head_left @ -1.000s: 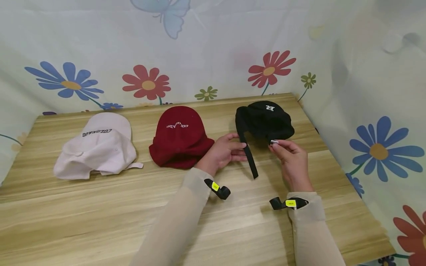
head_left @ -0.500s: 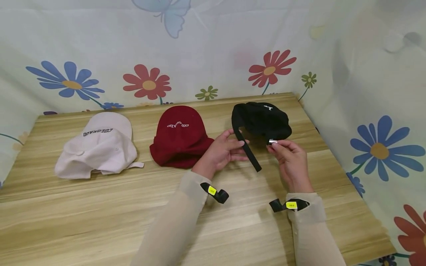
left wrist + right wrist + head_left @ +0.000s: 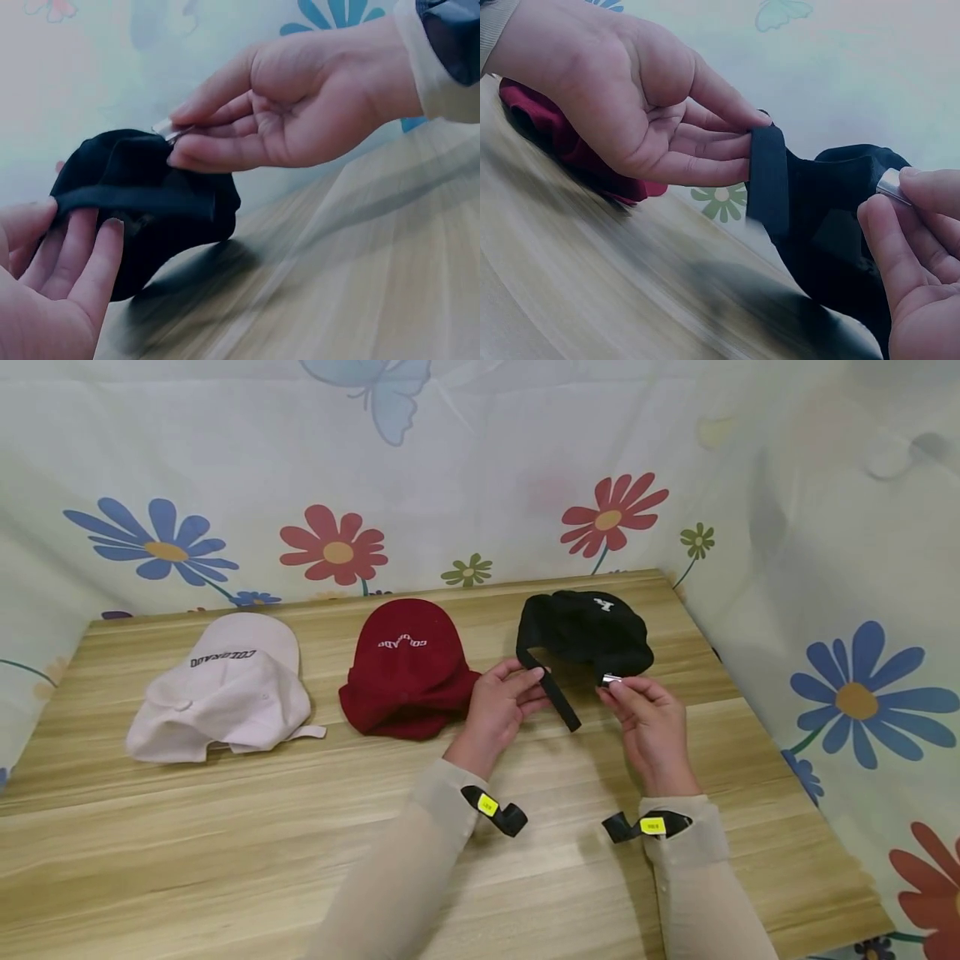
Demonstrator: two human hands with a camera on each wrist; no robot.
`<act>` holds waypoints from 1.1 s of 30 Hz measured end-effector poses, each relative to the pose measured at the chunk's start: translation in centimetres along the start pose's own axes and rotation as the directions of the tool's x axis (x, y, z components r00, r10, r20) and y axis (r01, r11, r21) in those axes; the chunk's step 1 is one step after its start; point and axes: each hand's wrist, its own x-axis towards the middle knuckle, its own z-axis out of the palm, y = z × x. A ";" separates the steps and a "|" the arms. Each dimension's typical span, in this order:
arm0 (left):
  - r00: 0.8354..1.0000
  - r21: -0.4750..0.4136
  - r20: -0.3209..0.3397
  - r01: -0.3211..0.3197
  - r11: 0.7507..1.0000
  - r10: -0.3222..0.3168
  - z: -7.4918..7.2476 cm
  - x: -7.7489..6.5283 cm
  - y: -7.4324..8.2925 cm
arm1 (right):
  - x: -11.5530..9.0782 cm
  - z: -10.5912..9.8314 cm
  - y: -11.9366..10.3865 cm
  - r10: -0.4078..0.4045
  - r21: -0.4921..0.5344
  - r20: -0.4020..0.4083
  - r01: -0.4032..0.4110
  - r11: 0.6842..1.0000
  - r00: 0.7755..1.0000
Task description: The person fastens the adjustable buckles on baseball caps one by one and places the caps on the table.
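A black cap (image 3: 596, 631) with a white letter is held above the right part of the table, its back toward me. My left hand (image 3: 498, 706) pinches the cap's black strap (image 3: 557, 697) between thumb and fingers; the strap's loose end points down toward me. With thumb and fingertips my right hand (image 3: 651, 727) grips the silver metal buckle (image 3: 611, 680) on the other side of the cap's back opening. In the right wrist view the strap end (image 3: 769, 180) and the buckle (image 3: 892, 186) are apart.
Left of the black cap a dark red cap (image 3: 408, 668) lies on the wooden table (image 3: 225, 860), close to my left hand. Farther left lies a pale pink cap (image 3: 225, 693) with its strap sticking out. A flower-printed curtain (image 3: 487, 468) stands behind and at the sides.
The black cap has shifted slightly left and tilted. My left hand has slid along the strap toward me, and less strap hangs free. The right hand keeps its grip on the buckle.
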 end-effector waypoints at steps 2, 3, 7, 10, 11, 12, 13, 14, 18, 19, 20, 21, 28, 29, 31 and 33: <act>1.000 -0.009 -0.005 -0.008 1.000 0.008 0.2 -0.1 -0.1 | 0.0 0.0 0.0 0.003 0.006 0.000 -0.003 1.000 1.000; 1.000 -0.004 -0.003 -0.009 1.000 0.009 0.3 -0.2 -0.1 | 0.0 0.0 0.0 0.004 0.006 0.000 -0.004 1.000 1.000; 0.999 0.062 0.037 -0.023 0.998 0.021 0.6 -0.5 -0.1 | 0.1 0.0 0.0 0.004 0.017 -0.005 -0.003 1.000 1.000; 0.998 0.105 0.050 -0.031 0.994 0.026 0.7 -0.6 -0.1 | 0.1 0.1 0.0 0.000 0.029 -0.004 0.000 1.000 1.000; 0.999 0.106 0.046 -0.032 0.994 0.027 0.8 -0.7 -0.1 | 0.1 0.1 0.0 -0.001 0.035 0.000 0.001 0.999 1.000; 0.999 0.100 0.038 -0.032 0.994 0.029 0.8 -0.7 -0.1 | 0.1 0.1 0.1 -0.002 0.036 0.005 0.002 0.999 1.000; 0.999 0.092 0.025 -0.036 0.995 0.033 0.8 -0.7 -0.1 | 0.1 0.1 0.1 -0.001 0.036 0.010 0.001 0.999 1.000; 0.999 0.077 0.012 -0.039 0.996 0.038 0.8 -0.8 -0.1 | 0.0 0.2 0.1 -0.001 0.036 0.016 0.001 0.999 1.000; 0.997 0.006 -0.042 -0.069 0.998 0.069 0.9 -0.8 0.0 | -0.1 0.4 0.3 -0.001 0.035 0.045 -0.001 0.999 0.999; 0.996 -0.009 -0.053 -0.077 0.997 0.076 0.9 -0.8 0.0 | -0.2 0.4 0.3 0.000 0.036 0.052 -0.002 0.999 0.999; 0.995 -0.022 -0.063 -0.085 0.996 0.083 0.9 -0.8 0.1 | -0.3 0.5 0.4 -0.001 0.037 0.061 -0.002 0.999 0.998; 0.993 -0.033 -0.073 -0.094 0.995 0.091 1.0 -0.9 0.1 | -0.3 0.6 0.4 0.001 0.036 0.068 -0.003 0.999 0.998; 0.985 -0.089 -0.110 -0.141 0.986 0.131 1.1 -1.1 0.4 | -0.7 1.3 1.0 -0.015 0.041 0.127 0.010 0.999 0.992; 0.986 -0.088 -0.105 -0.139 0.986 0.130 1.2 -1.2 0.4 | -0.8 1.3 1.0 -0.015 0.043 0.135 0.009 0.999 0.991; 0.989 -0.071 -0.083 -0.131 0.989 0.125 1.3 -1.5 0.6 | -0.9 1.4 1.1 -0.012 0.039 0.142 0.007 0.999 0.990; 0.992 -0.036 -0.050 -0.117 0.992 0.115 1.5 -1.8 0.9 | -0.9 1.5 1.2 -0.009 0.029 0.143 0.005 1.000 0.990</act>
